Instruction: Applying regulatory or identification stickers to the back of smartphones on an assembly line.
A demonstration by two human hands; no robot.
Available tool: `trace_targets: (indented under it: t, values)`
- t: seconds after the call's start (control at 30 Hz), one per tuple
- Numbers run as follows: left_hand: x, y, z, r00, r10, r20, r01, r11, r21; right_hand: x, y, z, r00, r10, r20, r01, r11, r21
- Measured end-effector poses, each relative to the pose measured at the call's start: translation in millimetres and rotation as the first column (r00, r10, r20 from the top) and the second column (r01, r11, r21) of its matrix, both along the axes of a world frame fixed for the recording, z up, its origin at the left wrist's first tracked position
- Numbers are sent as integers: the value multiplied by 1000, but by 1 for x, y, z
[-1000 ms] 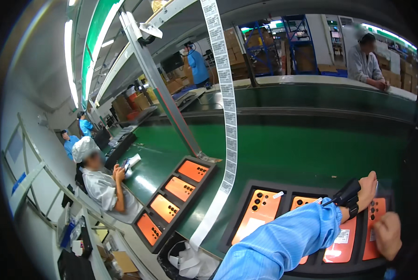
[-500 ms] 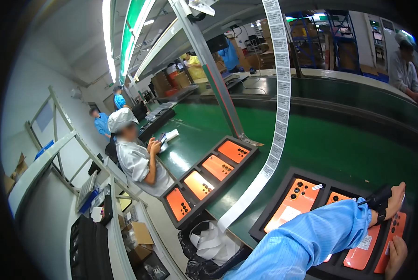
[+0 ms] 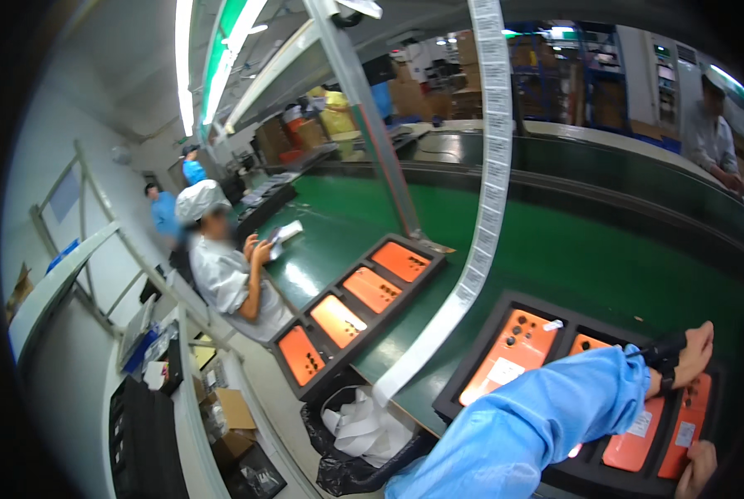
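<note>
My left arm in a blue sleeve (image 3: 513,416) reaches across a black foam tray (image 3: 492,320) of orange phones. A black strap is at its wrist. My left hand (image 3: 693,359) is above the tray's far right part, fingers drawn together; what they hold, if anything, is hidden. My right hand (image 3: 699,467), cut by the dark rim, has its fingers extended by the lower end of the rightmost orange phone (image 3: 694,403). That phone carries a white label (image 3: 685,434). Another orange phone (image 3: 513,345) lies at the tray's left. My sleeve partly covers the phones between.
A second tray (image 3: 339,370) of orange phones stands further left on the green bench (image 3: 422,341). A long label strip (image 3: 488,200) hangs down toward a black-bagged bin (image 3: 335,466). A co-worker in a white cap (image 3: 202,200) sits beyond. A metal post (image 3: 372,141) rises from the bench.
The view has shifted slightly. My right hand has drawn lower on the rightmost phone, and that phone's white label now shows. My left hand stays above the tray.
</note>
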State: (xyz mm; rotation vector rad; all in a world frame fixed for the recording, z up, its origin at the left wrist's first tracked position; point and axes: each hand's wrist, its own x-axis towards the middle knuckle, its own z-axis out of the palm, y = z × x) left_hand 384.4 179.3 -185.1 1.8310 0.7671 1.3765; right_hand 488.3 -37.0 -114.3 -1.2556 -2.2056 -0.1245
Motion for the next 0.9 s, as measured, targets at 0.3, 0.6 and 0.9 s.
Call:
trace_targets:
  t: [0.3,0.6,0.9]
  values:
    - [-73,-73,89,554,-810,194,638,262,-724,-10,20,-16,868,-270,-416,344,932,113]
    - [-158,-80,145,557,-514,-652,534,823,-193,9,15,-15,999,-36,11,36,998,-50]
    - [-367,-155,87,532,156,-832,-145,985,92,18,32,-24,979,-97,-177,74,989,-132]
